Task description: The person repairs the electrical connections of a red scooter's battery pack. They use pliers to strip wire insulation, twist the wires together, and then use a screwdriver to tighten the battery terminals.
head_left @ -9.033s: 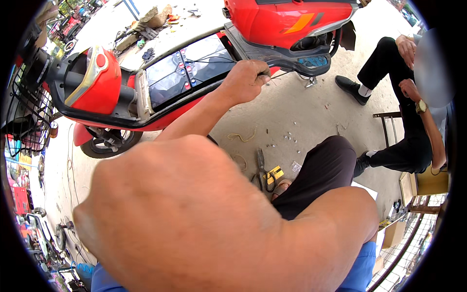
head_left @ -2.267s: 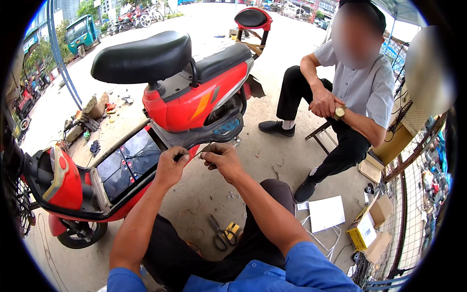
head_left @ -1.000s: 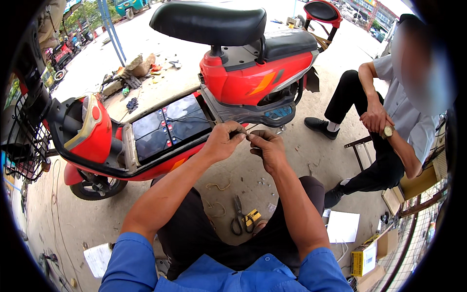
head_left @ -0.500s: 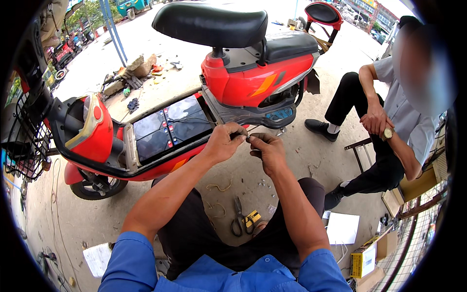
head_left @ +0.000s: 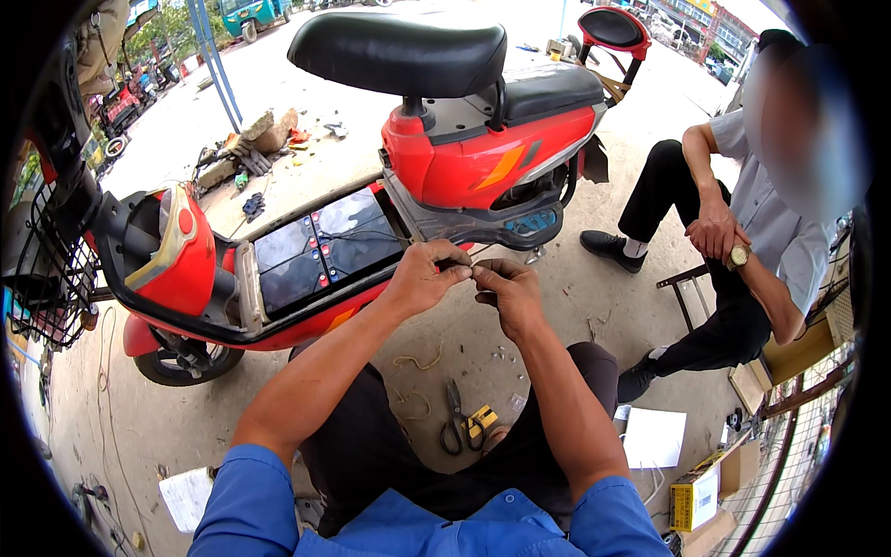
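My left hand (head_left: pixel 432 277) and my right hand (head_left: pixel 501 292) meet just in front of the scooter's open battery bay, fingertips pinched around a thin wire (head_left: pixel 471 269); its very end is too small to make out. The red electric scooter (head_left: pixel 501 167) stands side-on before me. In its floorboard lie dark batteries (head_left: pixel 348 232) with red and blue terminals and black leads across their tops. Below my hands, black scissors (head_left: pixel 454 427) lie on the ground beside a yellow-black card (head_left: pixel 480 418) and small metal bits.
A seated person (head_left: pixel 729 241) with clasped hands is at my right, on a low stool (head_left: pixel 685 302). White papers (head_left: pixel 654 436) and an opened yellow carton (head_left: pixel 696 497) lie at lower right. Gloves and rubble (head_left: pixel 269 135) lie beyond the scooter; a mesh fence (head_left: pixel 794 446) edges the right.
Since nine seconds ago, my right hand has come up to meet my left at the wire. Over the last second, both have shifted only slightly, fingertips still together.
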A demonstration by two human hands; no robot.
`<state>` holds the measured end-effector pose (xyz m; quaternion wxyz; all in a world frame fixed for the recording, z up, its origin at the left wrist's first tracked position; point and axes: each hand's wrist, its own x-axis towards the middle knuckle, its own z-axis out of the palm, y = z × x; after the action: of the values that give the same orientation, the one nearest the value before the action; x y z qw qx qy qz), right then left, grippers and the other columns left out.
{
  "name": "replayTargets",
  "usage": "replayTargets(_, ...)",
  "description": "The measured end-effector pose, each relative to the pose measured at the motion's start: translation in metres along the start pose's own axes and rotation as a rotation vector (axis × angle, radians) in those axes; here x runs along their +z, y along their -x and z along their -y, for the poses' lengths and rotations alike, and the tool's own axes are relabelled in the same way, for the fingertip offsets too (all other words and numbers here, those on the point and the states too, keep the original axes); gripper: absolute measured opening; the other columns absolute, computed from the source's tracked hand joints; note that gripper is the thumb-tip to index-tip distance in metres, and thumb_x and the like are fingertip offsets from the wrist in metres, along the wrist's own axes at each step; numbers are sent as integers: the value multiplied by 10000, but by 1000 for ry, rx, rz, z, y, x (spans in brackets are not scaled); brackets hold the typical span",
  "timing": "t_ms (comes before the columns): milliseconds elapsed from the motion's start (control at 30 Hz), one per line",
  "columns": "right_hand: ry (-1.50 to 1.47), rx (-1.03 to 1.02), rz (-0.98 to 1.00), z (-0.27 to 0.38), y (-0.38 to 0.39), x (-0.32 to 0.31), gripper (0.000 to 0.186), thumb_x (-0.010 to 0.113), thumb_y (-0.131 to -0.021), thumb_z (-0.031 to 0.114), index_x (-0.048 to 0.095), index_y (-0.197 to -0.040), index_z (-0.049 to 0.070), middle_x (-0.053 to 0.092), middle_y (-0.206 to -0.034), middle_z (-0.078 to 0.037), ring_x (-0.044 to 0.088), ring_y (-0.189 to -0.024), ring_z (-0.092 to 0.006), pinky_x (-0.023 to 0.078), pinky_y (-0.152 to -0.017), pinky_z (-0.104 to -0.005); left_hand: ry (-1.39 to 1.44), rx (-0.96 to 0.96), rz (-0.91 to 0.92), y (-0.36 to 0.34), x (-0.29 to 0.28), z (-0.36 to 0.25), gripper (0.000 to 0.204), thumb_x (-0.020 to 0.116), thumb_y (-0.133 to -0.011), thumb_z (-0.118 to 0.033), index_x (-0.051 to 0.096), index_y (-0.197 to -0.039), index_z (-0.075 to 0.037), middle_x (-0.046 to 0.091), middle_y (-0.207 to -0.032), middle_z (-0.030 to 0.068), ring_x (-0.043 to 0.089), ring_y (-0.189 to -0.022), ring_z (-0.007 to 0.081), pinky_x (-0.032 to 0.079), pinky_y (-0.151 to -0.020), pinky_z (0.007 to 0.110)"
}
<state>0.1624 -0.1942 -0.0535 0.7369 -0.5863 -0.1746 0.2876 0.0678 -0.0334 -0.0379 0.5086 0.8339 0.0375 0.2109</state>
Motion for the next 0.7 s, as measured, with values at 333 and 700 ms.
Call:
replayTargets(333,42,-51,14,3,4,3,161,756,-869,83,750,-976,-38,702,-802,-49,619,-678,-105,527,-605,-263,-13,29,-46,0,0,-1,139,760,-857,-99,739,-938,12,683,-829,47,591,-751,116,469,-689,293)
replayTargets(700,371,-354,28,-1,7,10,223,754,-798,22,729,-1012,-38,709,-818,-40,600,-686,-91,501,-620,-272,5,-18,-44,-2,-2,-2,133,737,-850,-95,738,-918,19,687,-806,50,592,-731,105,477,-672,284)
